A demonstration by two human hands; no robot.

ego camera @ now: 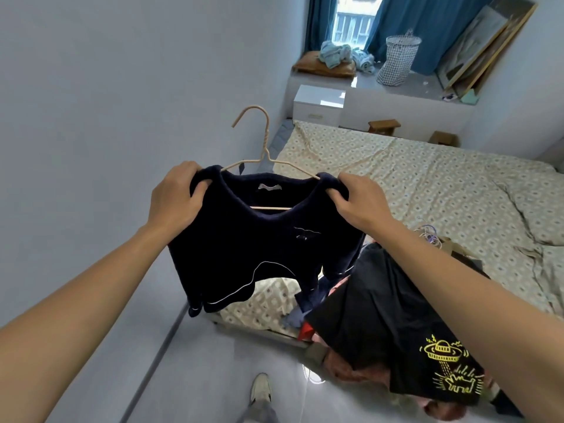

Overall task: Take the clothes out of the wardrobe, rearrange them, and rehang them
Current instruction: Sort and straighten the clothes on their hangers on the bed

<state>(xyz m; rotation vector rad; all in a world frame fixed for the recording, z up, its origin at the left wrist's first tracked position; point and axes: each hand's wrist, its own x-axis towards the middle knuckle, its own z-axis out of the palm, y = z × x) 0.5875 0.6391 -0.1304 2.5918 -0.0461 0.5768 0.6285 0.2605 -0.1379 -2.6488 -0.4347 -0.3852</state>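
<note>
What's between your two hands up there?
In the head view, a dark navy top on a beige hanger spans the gap. The left hand and right hand each grip one shoulder of it.

I take the bed (412,184) as my landmark; its patterned cream sheet (360,166) covers the mattress. On the bed's near end I see a pile of clothes (317,303), with a black T-shirt (396,325) bearing a yellow print on top. Just beyond that pile, a few loose hangers (430,236) lie on the sheet. Past the bed's far end, I spot a white nightstand (319,105) on the floor. Beside the bed's near corner, grey floor (213,361) runs along the wall.
</note>
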